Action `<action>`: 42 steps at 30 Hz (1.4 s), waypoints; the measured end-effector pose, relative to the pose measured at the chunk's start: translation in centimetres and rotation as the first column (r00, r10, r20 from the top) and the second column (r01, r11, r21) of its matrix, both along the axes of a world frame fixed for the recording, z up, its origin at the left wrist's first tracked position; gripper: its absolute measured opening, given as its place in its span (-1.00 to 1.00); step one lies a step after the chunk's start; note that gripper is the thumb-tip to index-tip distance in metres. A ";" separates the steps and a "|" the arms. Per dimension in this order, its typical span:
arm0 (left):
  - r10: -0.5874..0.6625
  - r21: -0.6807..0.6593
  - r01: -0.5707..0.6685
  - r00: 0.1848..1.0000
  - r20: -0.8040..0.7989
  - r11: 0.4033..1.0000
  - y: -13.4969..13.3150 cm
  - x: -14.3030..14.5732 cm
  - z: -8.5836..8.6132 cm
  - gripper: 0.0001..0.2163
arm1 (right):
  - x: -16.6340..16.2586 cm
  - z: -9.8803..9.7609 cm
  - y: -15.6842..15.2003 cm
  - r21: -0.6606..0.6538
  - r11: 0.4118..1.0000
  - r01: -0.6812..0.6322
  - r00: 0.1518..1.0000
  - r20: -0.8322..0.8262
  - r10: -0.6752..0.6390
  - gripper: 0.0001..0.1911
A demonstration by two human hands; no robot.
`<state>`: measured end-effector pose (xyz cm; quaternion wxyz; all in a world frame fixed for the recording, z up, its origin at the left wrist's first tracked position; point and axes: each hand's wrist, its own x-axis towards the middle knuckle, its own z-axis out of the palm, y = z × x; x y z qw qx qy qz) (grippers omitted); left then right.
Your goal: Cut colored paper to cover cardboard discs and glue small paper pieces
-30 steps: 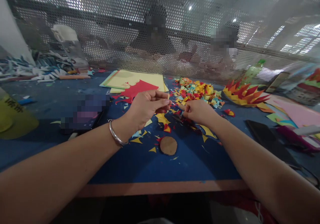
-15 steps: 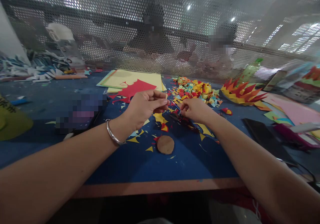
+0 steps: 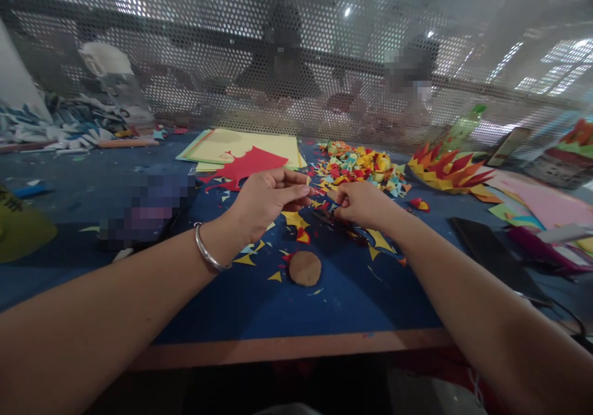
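Observation:
My left hand (image 3: 269, 200), with a silver bangle on the wrist, is raised over the blue table (image 3: 208, 304), fingers pinched together on something too small to name. Close to its right, my right hand (image 3: 364, 205) is closed too, fingertips pinched and nearly meeting the left ones. Under both hands lie yellow and red paper scraps (image 3: 299, 226). A brown cardboard disc (image 3: 304, 268) lies on the table just in front of them. A cut red sheet (image 3: 248, 165) rests on a stack of pale yellow paper (image 3: 252, 145) behind the left hand.
A heap of coloured paper cuttings (image 3: 364, 168) lies behind the hands, a spiky orange-yellow paper piece (image 3: 447, 171) to its right. A black phone (image 3: 498, 257) and pink sheets (image 3: 542, 208) sit at right. A perforated screen (image 3: 296, 63) with people behind it closes the table's far side.
My right hand has risen a little from the scraps and moved toward my left hand, so the fingertips are now nearly together. The left hand has barely moved.

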<state>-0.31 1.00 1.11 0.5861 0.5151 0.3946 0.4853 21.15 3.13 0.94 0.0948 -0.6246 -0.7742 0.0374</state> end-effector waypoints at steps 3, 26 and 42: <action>0.000 -0.016 0.000 1.000 -0.001 1.000 0.0 0.1 0.0 -0.88 | 0.3 0.2 -0.1 0.035 0.999 -0.018 0.999 -0.026 0.019 -0.84; -0.018 -0.167 0.058 0.972 0.236 0.984 -0.6 0.9 -0.2 -0.90 | -1.3 1.3 -2.2 0.044 0.996 -0.072 0.060 -0.997 0.048 -0.76; -0.093 -0.275 0.177 0.951 0.294 0.945 -0.8 0.7 0.0 -0.84 | -2.0 0.7 -2.2 0.018 0.996 -0.089 0.070 -0.997 0.024 -0.71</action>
